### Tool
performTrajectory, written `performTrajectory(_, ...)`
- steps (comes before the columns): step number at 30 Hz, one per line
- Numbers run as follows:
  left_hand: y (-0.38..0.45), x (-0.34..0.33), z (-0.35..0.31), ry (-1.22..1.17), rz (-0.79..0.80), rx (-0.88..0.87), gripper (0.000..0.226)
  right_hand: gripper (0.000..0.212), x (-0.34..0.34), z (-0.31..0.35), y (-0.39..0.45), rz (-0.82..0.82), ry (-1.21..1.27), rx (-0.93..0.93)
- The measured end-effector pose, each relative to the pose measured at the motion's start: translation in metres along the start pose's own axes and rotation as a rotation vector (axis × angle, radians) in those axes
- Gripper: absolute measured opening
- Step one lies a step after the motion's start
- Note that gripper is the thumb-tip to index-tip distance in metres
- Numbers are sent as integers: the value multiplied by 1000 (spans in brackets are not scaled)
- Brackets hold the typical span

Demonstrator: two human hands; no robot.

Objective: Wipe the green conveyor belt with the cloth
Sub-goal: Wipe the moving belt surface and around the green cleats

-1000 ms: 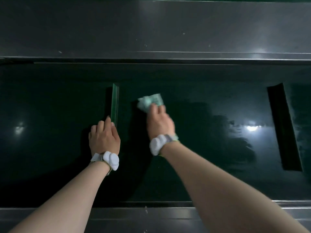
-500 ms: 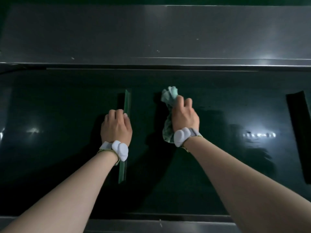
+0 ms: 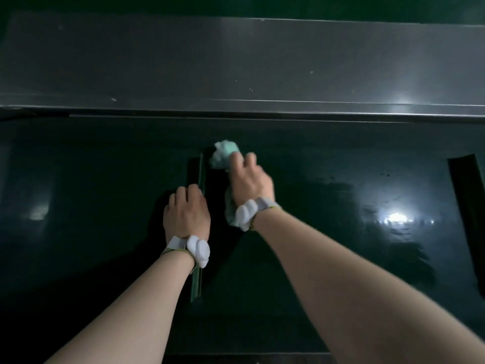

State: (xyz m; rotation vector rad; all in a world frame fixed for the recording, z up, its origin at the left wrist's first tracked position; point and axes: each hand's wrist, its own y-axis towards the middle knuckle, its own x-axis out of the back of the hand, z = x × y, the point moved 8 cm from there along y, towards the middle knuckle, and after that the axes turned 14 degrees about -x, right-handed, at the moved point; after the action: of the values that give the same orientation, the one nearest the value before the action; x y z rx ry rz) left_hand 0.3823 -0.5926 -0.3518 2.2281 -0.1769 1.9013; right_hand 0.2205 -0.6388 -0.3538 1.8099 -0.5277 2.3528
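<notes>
Dark green conveyor belt (image 3: 105, 179), glossy, with glare spots well right and left of the upright green cleat (image 3: 201, 169). Wet-looking streaks right of the cleat. Crumpled pale green cloth (image 3: 223, 153) pressed flat just right of the cleat's far end, right hand (image 3: 249, 179) on top of it. Left hand (image 3: 186, 214) planted against the cleat's left side. Second dark cleat (image 3: 464, 206) way off right. Grey metal rail (image 3: 236, 67) beyond the cleat.
</notes>
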Motion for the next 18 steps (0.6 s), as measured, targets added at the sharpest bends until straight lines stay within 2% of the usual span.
performTrajectory(3,-1,2,2,5,-36,-10,20,24,34,-79,43,-139,-21,-217)
performTrajectory(6,1,2,1,10,-51,-14,18,22,62,-162,72,-194,-53,-403)
performTrajectory(9,0,-1,1,33,-45,-33,14,20,69,-195,77,-204,-30,-535)
performTrajectory(11,-1,-3,-1,37,-36,-30,15,26,61,-168,77,-203,-26,-484)
performTrajectory(13,-1,-5,-3,47,-11,-35,15,30,45,-106,72,-162,-3,-338)
performTrajectory(18,2,-5,4,89,37,-30,14,30,-8,60,17,194,119,38)
